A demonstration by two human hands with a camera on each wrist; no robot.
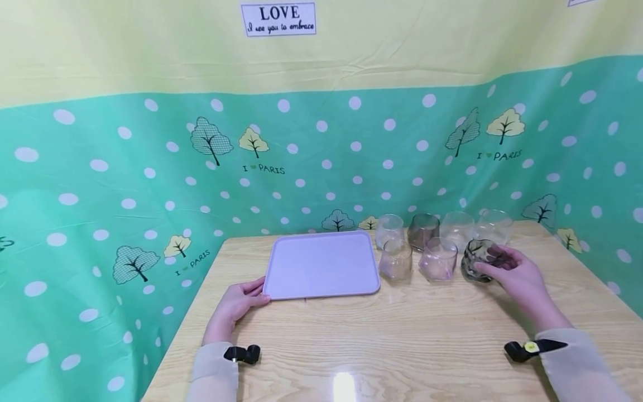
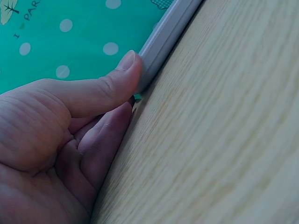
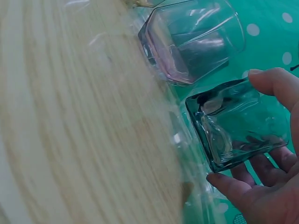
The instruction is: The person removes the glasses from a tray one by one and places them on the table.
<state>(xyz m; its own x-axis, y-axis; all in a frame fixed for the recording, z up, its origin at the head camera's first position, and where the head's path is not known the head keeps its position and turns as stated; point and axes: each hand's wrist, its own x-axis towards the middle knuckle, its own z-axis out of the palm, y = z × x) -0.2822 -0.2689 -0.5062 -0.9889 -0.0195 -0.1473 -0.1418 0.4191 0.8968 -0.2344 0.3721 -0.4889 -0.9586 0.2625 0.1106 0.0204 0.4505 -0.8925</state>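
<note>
A lilac rectangular tray (image 1: 321,265) lies on the wooden table. My left hand (image 1: 237,306) pinches its near left corner, thumb (image 2: 107,91) on the rim (image 2: 161,42) and the other fingers lower, by the tabletop. On the right, my right hand (image 1: 517,273) grips a smoky grey glass (image 1: 477,261) at the end of the front row of glasses. In the right wrist view, the thumb is on one side of this glass (image 3: 238,123) and the fingers on the other. Nearest to it stands a clear pinkish glass (image 1: 438,259).
Beside the tray are an amber-tinted glass (image 1: 396,261), a clear glass (image 1: 389,230) and a dark glass (image 1: 423,231). Two more clear glasses, one (image 1: 458,228) and another (image 1: 494,226), stand at the back. A green dotted curtain (image 1: 301,139) hangs behind the table (image 1: 377,340).
</note>
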